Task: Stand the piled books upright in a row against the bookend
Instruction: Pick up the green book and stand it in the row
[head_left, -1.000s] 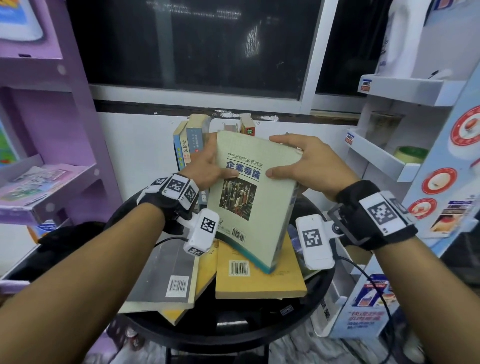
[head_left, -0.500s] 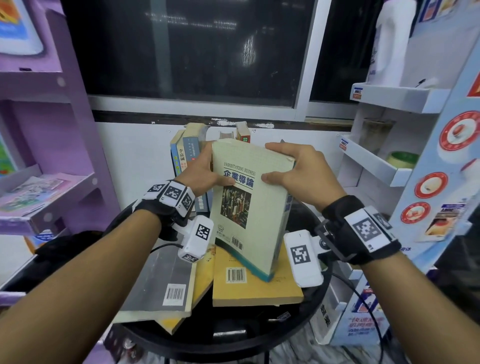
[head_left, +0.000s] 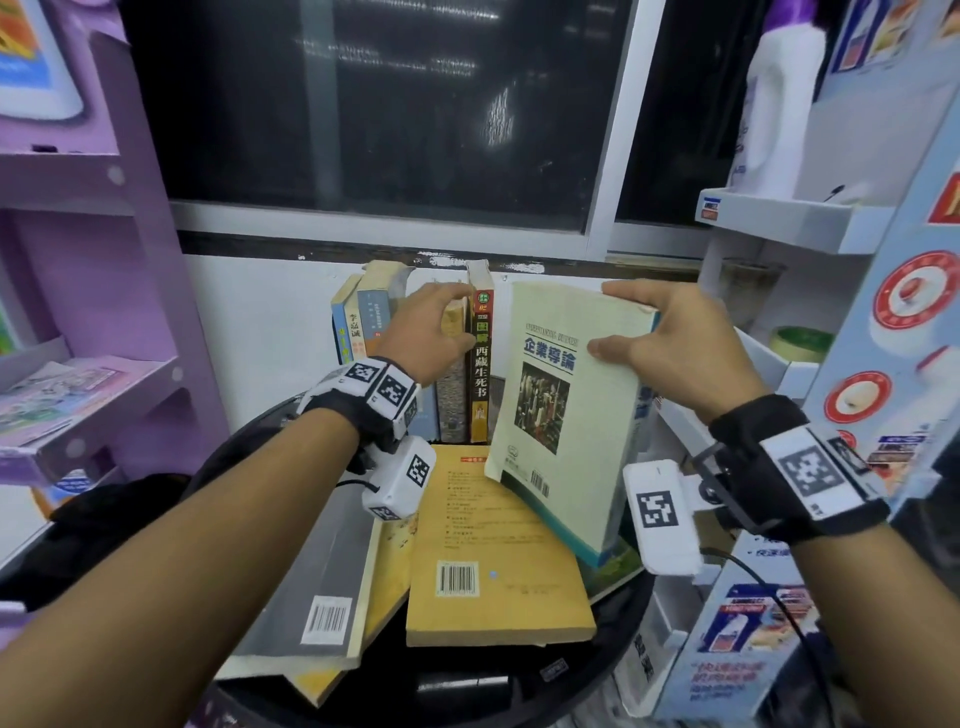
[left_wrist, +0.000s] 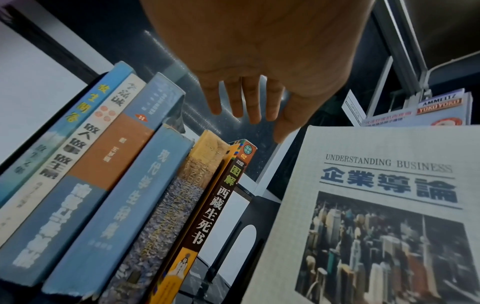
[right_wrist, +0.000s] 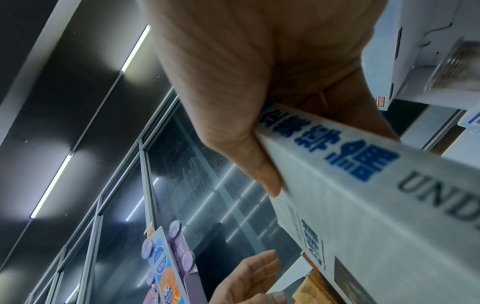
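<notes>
Head view: I see a round black table (head_left: 597, 670) against a white wall, purple shelves (head_left: 88, 291) left, white rack (head_left: 789, 223) right. Flat on the near part of the table is a pile: grey book (head_left: 317, 587) left, yellow book (head_left: 488, 551) in the middle, more partly hidden beneath. Far side has a row of upright books (head_left: 415, 364), spines toward me, red-and-black spine (head_left: 481, 364) at the right end. Black bookend (left_wrist: 249, 222) stands just right of that spine in the left wrist view, its cut-out showing.

My right hand (head_left: 660, 338) grips the pale green "Understanding Business" book (head_left: 566, 415) at its top right corner, thumb on the cover, fingers over the top edge; book is tilted, lifted above the pile, right of the row. My left hand (head_left: 426, 332) is slack, fingers straight, holding nothing, at the top of the row; contact unclear.
</notes>
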